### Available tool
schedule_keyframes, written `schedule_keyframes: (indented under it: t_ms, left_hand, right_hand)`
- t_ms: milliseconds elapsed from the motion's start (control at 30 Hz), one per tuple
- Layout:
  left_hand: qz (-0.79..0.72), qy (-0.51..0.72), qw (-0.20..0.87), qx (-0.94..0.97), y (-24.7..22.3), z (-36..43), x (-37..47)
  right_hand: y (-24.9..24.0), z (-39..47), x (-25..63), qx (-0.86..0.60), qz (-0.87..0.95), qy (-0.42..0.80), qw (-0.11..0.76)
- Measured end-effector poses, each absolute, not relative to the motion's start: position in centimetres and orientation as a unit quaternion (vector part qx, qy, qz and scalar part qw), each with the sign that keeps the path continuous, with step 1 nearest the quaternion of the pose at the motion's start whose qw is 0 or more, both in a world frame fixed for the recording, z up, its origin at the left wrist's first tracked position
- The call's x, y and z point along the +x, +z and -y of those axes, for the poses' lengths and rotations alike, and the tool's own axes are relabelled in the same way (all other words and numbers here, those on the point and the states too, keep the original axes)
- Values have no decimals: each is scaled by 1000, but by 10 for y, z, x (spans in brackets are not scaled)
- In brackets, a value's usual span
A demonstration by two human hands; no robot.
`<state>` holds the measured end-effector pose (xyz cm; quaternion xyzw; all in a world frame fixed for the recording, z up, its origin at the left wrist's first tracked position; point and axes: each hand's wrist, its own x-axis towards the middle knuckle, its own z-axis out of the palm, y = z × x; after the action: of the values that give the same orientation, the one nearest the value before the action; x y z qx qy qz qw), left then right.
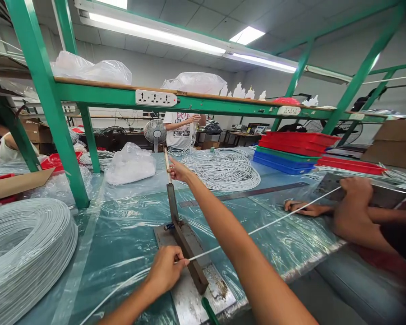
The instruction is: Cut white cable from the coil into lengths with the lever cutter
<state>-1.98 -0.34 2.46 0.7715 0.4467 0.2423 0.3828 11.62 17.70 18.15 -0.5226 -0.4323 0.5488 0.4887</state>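
My left hand (166, 269) pinches a thin white cable (267, 224) close to a metal lever cutter (189, 259). From my fingers the cable runs right across the cutter, and a length trails off to the lower left. My right hand (178, 171) grips the raised handle (168, 167) of the cutter's lever, my forearm reaching across above the cable. The cutter's flat metal base (187, 302) lies near the table's front edge. A green handle (209, 311) shows beside it. At the right, a co-worker's hand (356, 188) is at the cable's far end.
A big coil of white cable (30, 253) sits at left; looser coils (219, 170) lie behind. A long steel ruler (246, 194) rests on the plastic-covered table (122, 243). Stacked red, green and blue trays (287, 153) stand back right. A green shelf frame (104, 92) crosses overhead.
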Motion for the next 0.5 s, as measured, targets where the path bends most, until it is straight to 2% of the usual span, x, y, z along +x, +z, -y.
schedule_keyframes:
  t_ms: [267, 500]
  left_hand:
    - [-428, 235, 391, 780, 22, -1, -20]
    - [-400, 265, 447, 755, 12, -13, -19]
  right_hand:
    - [195, -167, 113, -505, 401, 590, 485]
    - [213, -69, 149, -465, 431, 605, 482]
